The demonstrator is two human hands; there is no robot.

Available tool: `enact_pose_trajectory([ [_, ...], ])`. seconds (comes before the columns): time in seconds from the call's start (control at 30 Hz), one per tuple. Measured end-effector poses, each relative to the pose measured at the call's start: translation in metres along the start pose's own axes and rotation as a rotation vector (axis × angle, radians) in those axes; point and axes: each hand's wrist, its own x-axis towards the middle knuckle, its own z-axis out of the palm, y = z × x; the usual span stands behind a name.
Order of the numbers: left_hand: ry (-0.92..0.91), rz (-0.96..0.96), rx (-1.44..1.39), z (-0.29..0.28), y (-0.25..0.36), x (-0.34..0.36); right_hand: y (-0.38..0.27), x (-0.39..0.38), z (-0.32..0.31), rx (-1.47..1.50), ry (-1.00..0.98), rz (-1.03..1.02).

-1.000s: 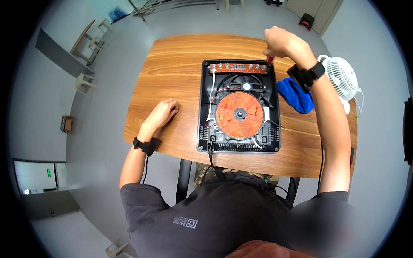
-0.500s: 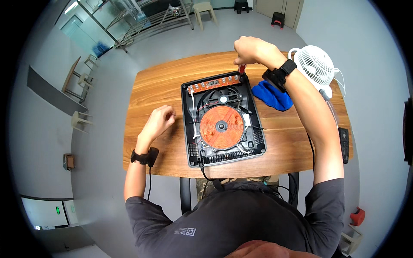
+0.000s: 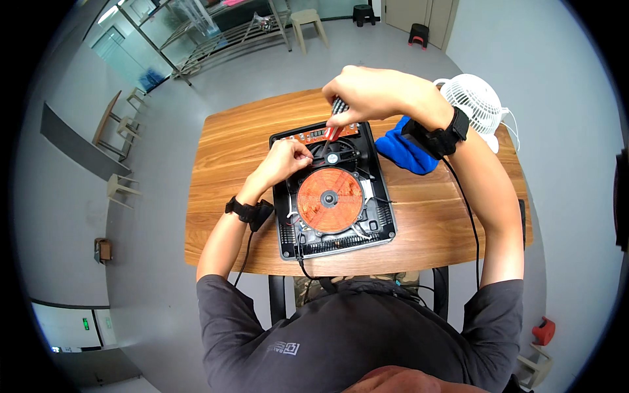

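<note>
An opened induction cooker [image 3: 380, 226] with a round copper coil [image 3: 314, 200], a cooling fan [image 3: 332, 158] and a control board [image 3: 303, 137] lies on the wooden table [image 3: 216, 170]. My right hand [image 3: 354, 98] grips a screwdriver [image 3: 336, 116] with a red, black-and-grey handle, held upright with its shaft down by the fan. My left hand [image 3: 285, 162] has its fingers closed at the fan's left side; what they hold, if anything, I cannot make out. A blue cloth [image 3: 400, 150] lies right of the cooker.
A white fan [image 3: 475, 98] stands at the table's back right. A cable [image 3: 304, 265] runs off the cooker's front. Stools [image 3: 306, 19], a metal rack [image 3: 209, 56] and a dark step stool [image 3: 419, 33] stand on the floor around.
My left hand has moved from the bare tabletop onto the cooker by the fan. My right hand has brought the screwdriver leftward from the board's right end to above the fan.
</note>
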Motion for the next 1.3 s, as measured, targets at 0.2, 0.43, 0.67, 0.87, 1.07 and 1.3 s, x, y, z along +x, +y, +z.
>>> enact_pose_trajectory([
  [0.2, -0.013, 0.093, 0.157, 0.015, -0.001, -0.002, -0.024, 0.006, 0.009, -0.003, -0.039, -0.008],
  [0.43, 0.002, 0.084, 0.144, 0.013, 0.008, -0.009, -0.023, 0.012, 0.019, -0.025, -0.022, -0.025],
  [0.67, 0.005, 0.093, 0.143, 0.015, 0.012, -0.01, -0.023, 0.012, 0.021, -0.022, -0.038, -0.002],
  [0.87, 0.013, 0.081, 0.16, 0.014, 0.017, -0.013, -0.021, 0.011, 0.023, -0.018, -0.028, -0.009],
  [1.07, 0.023, 0.055, 0.136, 0.016, 0.013, -0.014, -0.021, 0.014, 0.025, -0.023, -0.049, -0.005],
  [1.3, 0.043, 0.052, 0.118, 0.02, 0.013, -0.016, -0.02, 0.012, 0.028, -0.018, -0.047, -0.003],
])
